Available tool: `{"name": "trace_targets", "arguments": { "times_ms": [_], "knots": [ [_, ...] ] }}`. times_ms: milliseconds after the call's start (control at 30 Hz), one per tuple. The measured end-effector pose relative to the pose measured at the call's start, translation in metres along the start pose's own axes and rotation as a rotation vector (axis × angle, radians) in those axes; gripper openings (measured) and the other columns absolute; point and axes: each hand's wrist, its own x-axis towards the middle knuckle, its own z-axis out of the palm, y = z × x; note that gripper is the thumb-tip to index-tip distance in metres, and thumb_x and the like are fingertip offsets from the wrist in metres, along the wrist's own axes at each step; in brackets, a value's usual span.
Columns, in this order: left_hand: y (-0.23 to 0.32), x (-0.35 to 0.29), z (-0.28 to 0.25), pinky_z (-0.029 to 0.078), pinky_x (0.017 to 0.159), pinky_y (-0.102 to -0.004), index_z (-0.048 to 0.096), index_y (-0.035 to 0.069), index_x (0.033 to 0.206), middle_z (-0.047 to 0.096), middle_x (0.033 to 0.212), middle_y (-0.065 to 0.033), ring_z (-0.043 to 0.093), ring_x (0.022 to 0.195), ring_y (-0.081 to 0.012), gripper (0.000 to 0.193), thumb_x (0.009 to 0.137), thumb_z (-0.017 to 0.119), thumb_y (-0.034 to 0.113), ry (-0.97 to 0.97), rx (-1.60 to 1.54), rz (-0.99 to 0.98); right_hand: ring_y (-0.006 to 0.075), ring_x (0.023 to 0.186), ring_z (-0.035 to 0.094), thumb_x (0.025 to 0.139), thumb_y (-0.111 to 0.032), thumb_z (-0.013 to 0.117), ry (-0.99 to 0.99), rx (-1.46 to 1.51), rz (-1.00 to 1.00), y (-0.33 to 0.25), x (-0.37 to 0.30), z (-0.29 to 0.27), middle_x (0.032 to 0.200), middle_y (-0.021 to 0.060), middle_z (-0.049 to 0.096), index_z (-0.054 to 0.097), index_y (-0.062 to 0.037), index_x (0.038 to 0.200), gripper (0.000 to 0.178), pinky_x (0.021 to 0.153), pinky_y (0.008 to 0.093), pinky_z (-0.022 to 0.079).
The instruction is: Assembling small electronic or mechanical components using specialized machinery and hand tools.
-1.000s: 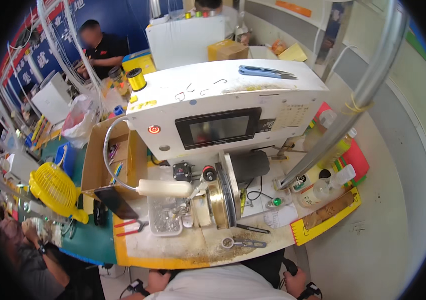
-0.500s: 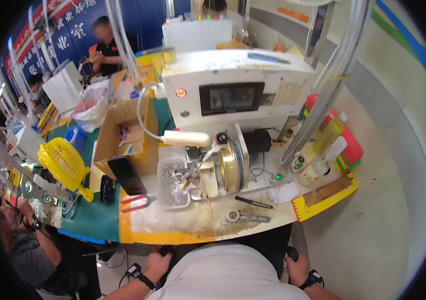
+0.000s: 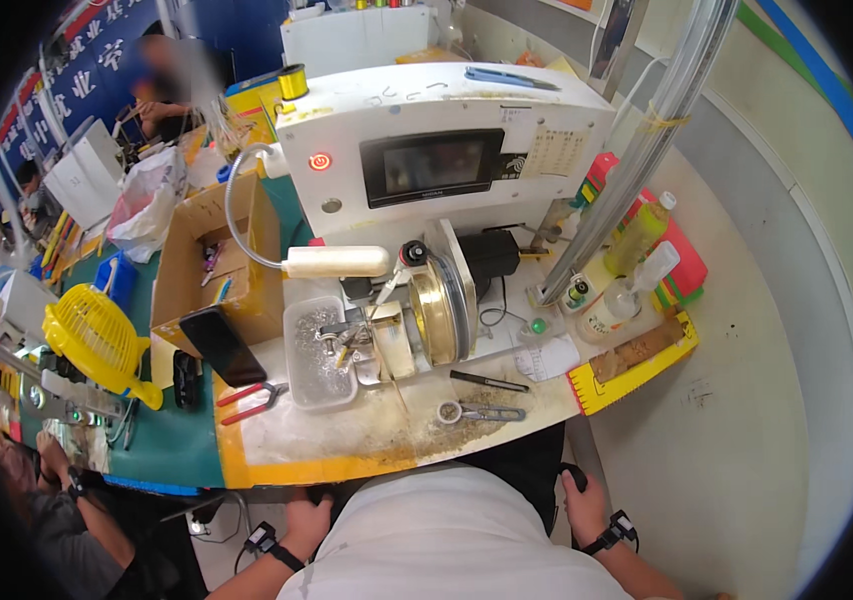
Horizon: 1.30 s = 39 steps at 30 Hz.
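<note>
Below the table's front edge, my left hand (image 3: 309, 520) is closed at my left side, its fingers curled around something dark that my body mostly hides. On the other side, my right hand (image 3: 585, 508) closes around a black rounded end (image 3: 574, 478) beside my thigh; what it belongs to is hidden. Both hands are off the tabletop. On the table in front of me stands a white machine (image 3: 332, 150) with a dark screen (image 3: 434, 166) and a brass-coloured wheel (image 3: 434, 312). Nearest the front edge lie a small grey metal tool with a ring (image 3: 482, 412) and a black pen-like tool (image 3: 489, 381).
Left of the wheel sit a clear plastic tub (image 3: 322, 385), red-handled pliers (image 3: 252, 400), a phone (image 3: 222, 348), a cardboard box (image 3: 172, 290) and a yellow fan (image 3: 97, 335). Bottles (image 3: 639, 235) and a yellow tray (image 3: 637, 362) stand right. A co-worker's arm (image 3: 97, 520) shows lower left.
The view has shifted, so the machine and table things appear further left and higher. Both my hands stay low at my sides, still closed. Nothing on the table has visibly moved.
</note>
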Motion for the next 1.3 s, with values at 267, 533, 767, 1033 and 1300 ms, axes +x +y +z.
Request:
{"name": "trace_targets", "arguments": {
  "times_ms": [267,533,767,1033,1300],
  "knots": [
    [0.015,-0.01,-0.002,0.034,0.108,-0.0652,0.05,-0.001,0.143,0.051,0.141,-0.0342,0.043,0.131,-0.0565,0.066,0.085,0.074,0.02,0.068,0.257,0.315,0.0322,0.099,0.063,0.092,-0.005,0.069,0.145,-0.004,-1.143,-0.13,-0.032,0.011,0.107,0.0142,0.066,0.067,-0.0027,0.115,0.023,0.091,0.0436,0.051],
    [0.137,0.001,-0.096,0.055,0.071,-0.0414,0.073,0.011,0.113,0.071,0.09,-0.0105,0.07,0.083,-0.0343,0.02,0.094,0.072,0.017,-0.427,-0.019,0.821,0.0301,0.103,0.06,0.086,-0.017,0.08,-0.029,-0.335,-1.296,-0.227,-0.034,0.052,0.109,0.0053,0.068,0.076,-0.0116,0.115,0.029,0.089,0.0435,0.047],
    [0.179,-0.001,-0.095,0.052,0.069,-0.0336,0.071,0.004,0.114,0.072,0.082,-0.0068,0.07,0.076,-0.0179,0.015,0.107,0.063,0.014,-0.56,-0.912,0.508,0.0329,0.101,0.059,0.087,-0.011,0.08,0.09,-0.191,-1.213,-0.202,-0.021,0.067,0.104,0.007,0.068,0.074,-0.0098,0.105,0.019,0.09,0.0438,0.047],
    [0.2,0.019,-0.076,0.048,0.069,-0.0283,0.06,0.003,0.143,0.067,0.074,-0.0073,0.061,0.066,-0.0145,0.037,0.115,0.051,0.025,-0.881,-1.301,0.33,0.0312,0.096,0.062,0.087,-0.006,0.08,0.252,-0.06,-1.265,-0.224,-0.056,0.067,0.103,0.0089,0.069,0.073,-0.0076,0.106,0.02,0.088,0.0401,0.049],
    [0.199,0.013,-0.066,0.047,0.073,-0.0266,0.044,0.006,0.162,0.065,0.079,-0.0052,0.06,0.073,-0.0119,0.05,0.117,0.046,0.027,-1.193,-1.252,0.273,0.0253,0.079,0.069,0.09,-0.005,0.082,-0.422,0.242,-1.225,-0.254,-0.103,0.071,0.096,0.0098,0.072,0.075,-0.0062,0.118,0.029,0.07,0.0339,0.055]
  ]
}}
